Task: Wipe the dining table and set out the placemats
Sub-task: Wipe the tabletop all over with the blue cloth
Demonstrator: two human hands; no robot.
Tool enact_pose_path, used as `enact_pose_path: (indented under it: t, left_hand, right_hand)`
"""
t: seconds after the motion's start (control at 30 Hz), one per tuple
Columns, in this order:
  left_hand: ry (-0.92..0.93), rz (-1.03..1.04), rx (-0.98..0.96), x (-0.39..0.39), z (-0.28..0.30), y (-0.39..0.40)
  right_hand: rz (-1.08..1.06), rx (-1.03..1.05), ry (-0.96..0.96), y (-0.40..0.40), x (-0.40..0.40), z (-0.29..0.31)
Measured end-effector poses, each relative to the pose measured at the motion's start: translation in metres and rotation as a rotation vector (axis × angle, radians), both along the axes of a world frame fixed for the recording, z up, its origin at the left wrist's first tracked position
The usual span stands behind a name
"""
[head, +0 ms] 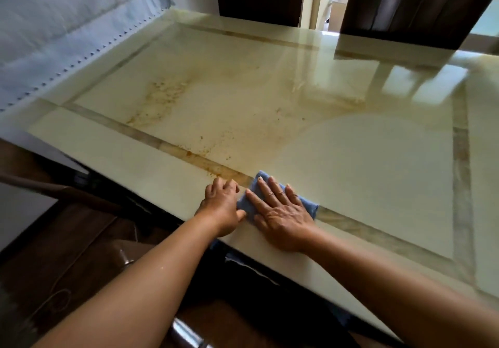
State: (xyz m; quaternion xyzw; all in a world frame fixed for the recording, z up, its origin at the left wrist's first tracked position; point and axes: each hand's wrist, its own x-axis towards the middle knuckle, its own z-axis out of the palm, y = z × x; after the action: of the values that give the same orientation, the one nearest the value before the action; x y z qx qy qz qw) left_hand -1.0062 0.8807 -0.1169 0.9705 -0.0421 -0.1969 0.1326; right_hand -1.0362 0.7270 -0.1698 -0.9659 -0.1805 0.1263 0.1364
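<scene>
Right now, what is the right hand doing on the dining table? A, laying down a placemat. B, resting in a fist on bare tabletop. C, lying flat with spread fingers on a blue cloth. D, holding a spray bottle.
C: the right hand lies palm down, fingers spread, on the blue cloth near the table's front edge, while the left hand is curled beside it.

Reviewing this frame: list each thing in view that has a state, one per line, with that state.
Dining table: partly wiped; clean arc on the right, brownish stains and crumbs at centre and left.
Blue cloth: flat on the table near the front edge, pinned under the right hand.
Right hand: open, palm pressed flat on the cloth.
Left hand: fingers curled, resting on the table, touching the cloth's left edge.
Two dark chairs: at the far side, unoccupied.
Placemats: none visible.
</scene>
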Motion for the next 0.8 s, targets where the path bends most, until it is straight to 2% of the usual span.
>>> enact_pose_path:
  t: [0.13,0.37,0.57,0.8]
  left_hand:
    - [0.157,-0.137,0.03,0.005,0.01,0.015]
    - [0.28,-0.32,0.045,0.02,0.024,0.045]
    - [0.264,-0.327,0.113,0.051,0.031,0.08]
    - [0.205,-0.306,0.093,0.079,0.017,0.105]
  right_hand:
    - [0.074,-0.074,0.019,0.015,-0.027,-0.004]
    - [-0.012,-0.133,0.017,0.048,-0.013,-0.002]
    - [-0.061,-0.105,-0.029,0.095,0.031,-0.007]
    - [-0.132,-0.09,-0.056,0.113,0.077,-0.009]
